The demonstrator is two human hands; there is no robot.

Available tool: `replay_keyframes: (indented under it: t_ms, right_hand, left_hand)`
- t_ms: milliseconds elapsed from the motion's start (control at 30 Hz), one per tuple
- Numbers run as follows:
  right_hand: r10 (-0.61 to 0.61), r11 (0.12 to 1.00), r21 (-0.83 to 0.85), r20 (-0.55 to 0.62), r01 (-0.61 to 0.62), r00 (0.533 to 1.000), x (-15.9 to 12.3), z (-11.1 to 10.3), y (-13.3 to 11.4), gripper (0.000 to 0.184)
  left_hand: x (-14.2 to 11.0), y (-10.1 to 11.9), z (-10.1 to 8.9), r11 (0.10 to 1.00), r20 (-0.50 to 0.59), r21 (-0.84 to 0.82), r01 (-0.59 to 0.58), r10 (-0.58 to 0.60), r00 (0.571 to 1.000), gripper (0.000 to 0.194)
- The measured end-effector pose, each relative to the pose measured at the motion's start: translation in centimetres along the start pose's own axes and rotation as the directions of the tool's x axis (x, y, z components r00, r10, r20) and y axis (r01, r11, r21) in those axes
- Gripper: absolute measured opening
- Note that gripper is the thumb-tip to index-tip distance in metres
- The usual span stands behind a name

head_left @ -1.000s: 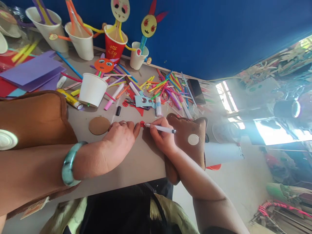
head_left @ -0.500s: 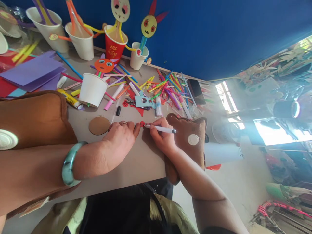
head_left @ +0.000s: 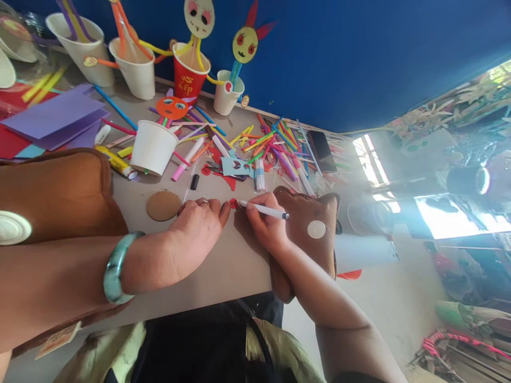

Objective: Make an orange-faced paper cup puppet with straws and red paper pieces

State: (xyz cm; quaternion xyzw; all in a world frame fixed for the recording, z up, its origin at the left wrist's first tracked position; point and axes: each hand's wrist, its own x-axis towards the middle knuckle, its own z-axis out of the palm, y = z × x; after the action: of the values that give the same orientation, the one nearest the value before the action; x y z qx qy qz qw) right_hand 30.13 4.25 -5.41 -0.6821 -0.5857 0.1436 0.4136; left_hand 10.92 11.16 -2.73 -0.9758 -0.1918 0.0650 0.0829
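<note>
My right hand (head_left: pixel 269 221) grips a white marker pen (head_left: pixel 265 210) in a writing hold. The pen's tip points left at the right edge of a small red paper disc (head_left: pixel 233 204) with black lettering on it. From the left, my left hand (head_left: pixel 195 229) steadies the disc with its fingertips against the tabletop, fingers curled and pressed together; it wears a ring. A brown cardboard disc (head_left: pixel 163 206) lies beside its knuckles. The black pen cap (head_left: pixel 194 182) rests just beyond.
A white cup (head_left: pixel 154 147) with an orange paper face (head_left: pixel 171 107) stands ahead, near a glue stick (head_left: pixel 260 175) and scissors under blue paper (head_left: pixel 235 166). Colourful straws (head_left: pixel 271 141) lie scattered behind. Cup puppets line the blue wall. Brown cushions (head_left: pixel 305 234) flank my arms.
The black lettering on the red disc has grown by a few strokes on its right side. My pen tip has shifted slightly; my left hand stays in place.
</note>
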Motion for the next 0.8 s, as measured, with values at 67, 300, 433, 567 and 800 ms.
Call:
replay_keyframes:
  t_ms: [67,300,433,567,800]
  right_hand:
    - [-0.003,1.000,-0.007,0.005,0.003,1.000,0.0,0.0,0.0,0.012]
    - [-0.019,1.000,-0.019,0.010,0.019,1.000,0.1,-0.1,0.0,0.010]
    - [-0.014,1.000,-0.025,0.026,0.014,1.000,0.1,-0.1,0.0,0.011]
    - [-0.015,1.000,-0.021,0.028,0.016,0.999,0.1,-0.2,-0.1,0.011]
    - [0.017,0.999,-0.037,0.045,-0.015,0.999,0.3,-0.2,-0.2,0.013]
  left_hand:
    - [0.1,0.0,0.3,1.000,-0.006,-0.001,0.003,-0.003,1.000,0.054]
    - [0.3,0.1,1.2,1.000,-0.013,-0.024,0.014,-0.014,1.000,0.058]
    - [0.2,0.1,1.2,1.000,-0.020,-0.030,0.006,-0.007,1.000,0.059]
    - [0.2,0.1,1.1,0.999,-0.021,-0.041,0.014,-0.015,1.000,0.059]
    - [0.3,0.0,1.0,0.999,-0.002,-0.049,0.014,-0.014,1.000,0.058]
